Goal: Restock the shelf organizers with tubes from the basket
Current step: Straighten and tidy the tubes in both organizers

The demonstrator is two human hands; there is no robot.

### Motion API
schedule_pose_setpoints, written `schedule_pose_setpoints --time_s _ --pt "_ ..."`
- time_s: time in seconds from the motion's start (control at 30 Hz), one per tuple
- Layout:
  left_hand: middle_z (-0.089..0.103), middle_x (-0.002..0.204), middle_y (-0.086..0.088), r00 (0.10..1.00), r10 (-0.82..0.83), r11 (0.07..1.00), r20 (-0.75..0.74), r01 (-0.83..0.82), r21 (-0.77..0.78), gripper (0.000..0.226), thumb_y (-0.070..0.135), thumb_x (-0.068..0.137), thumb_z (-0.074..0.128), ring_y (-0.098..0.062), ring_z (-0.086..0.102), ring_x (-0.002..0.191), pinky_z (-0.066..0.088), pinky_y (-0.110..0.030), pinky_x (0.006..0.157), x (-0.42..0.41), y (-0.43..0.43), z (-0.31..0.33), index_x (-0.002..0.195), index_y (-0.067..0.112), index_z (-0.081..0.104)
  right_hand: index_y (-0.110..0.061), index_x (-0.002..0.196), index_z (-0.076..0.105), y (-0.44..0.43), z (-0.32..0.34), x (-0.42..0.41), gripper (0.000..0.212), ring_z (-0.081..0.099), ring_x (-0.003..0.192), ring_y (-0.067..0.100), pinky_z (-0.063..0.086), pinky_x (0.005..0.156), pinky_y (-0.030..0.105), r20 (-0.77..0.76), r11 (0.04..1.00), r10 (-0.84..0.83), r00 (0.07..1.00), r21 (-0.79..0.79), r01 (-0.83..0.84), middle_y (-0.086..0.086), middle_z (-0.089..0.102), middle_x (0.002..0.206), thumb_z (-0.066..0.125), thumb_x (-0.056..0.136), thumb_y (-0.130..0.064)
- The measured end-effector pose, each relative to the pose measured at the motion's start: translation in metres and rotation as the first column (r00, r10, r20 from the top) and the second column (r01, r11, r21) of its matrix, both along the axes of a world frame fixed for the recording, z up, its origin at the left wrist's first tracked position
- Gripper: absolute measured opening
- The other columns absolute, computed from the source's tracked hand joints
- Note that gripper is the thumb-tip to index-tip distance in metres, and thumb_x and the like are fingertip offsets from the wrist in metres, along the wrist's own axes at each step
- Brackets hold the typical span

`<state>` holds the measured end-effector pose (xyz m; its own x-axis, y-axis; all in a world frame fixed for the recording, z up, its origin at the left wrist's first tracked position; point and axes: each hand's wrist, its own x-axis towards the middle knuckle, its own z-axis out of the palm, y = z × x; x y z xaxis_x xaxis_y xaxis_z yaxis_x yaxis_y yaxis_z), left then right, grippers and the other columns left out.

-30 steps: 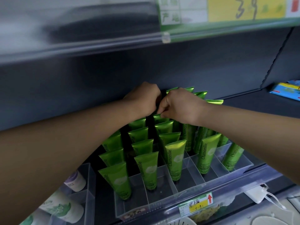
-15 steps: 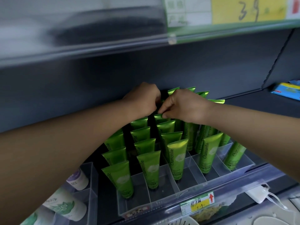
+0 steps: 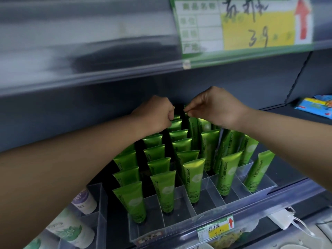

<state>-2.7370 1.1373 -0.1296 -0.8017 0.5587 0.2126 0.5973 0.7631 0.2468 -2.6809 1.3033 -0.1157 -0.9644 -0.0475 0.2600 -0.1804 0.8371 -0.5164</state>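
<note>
Your green Chamomile tubes (image 3: 193, 178) stand in rows in the clear divided organizer (image 3: 172, 229). Over its far rows your left hand (image 3: 154, 114) is curled and your right hand (image 3: 217, 108) presses thumb to forefinger. Whether either grips a tube, I cannot tell. The hands touched half a second ago and are now just apart.

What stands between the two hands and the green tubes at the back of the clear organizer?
Nothing visible. The left hand and right hand are at the tops of the rear Chamomile tubes in the clear organizer. The front rows stand nearer the camera, not in the way. Any grip is hidden.
</note>
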Motion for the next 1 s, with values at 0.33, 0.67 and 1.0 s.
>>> schedule_pose_setpoints --time_s 0.33,0.67,1.0 --pt "0.072 0.088 -0.001 0.998 0.055 0.993 0.028 -0.058 0.1 0.018 0.004 0.076 0.064 -0.019 0.066 0.088 0.053 -0.033 0.084 -0.03 -0.017 0.02 0.089 0.013 0.072 -0.019 0.095 0.075 -0.003 0.005 -0.023 0.016 0.055 0.082 -0.001 0.028 0.059 -0.008 -0.037 0.998 -0.014 0.999 0.062 0.016 -0.007 0.068 0.084 0.07 0.08 -0.014" --pt "0.071 0.09 -0.011 0.999 0.032 0.998 -0.023 -0.033 -0.047 0.011 0.01 0.076 0.071 -0.025 0.066 0.087 0.047 -0.027 0.067 -0.051 0.004 0.01 0.085 0.006 0.071 -0.019 0.098 0.074 -0.027 -0.005 -0.055 0.021 0.053 0.079 0.0 0.028 0.05 -0.007 0.106 0.966 0.085 0.991 0.236 -0.108 -0.003 0.071 0.094 0.069 0.079 -0.012" --pt "0.069 0.084 -0.019 0.996 0.071 0.969 -0.059 -0.083 -0.233 0.01 0.012 0.077 0.068 -0.028 0.065 0.079 0.038 -0.029 0.06 -0.062 0.013 0.003 0.079 0.002 0.069 -0.015 0.101 0.073 -0.041 -0.012 -0.072 0.023 0.064 0.095 0.013 0.033 0.063 0.01 0.166 0.91 0.074 0.983 0.393 -0.135 0.001 0.071 0.105 0.064 0.082 -0.007"
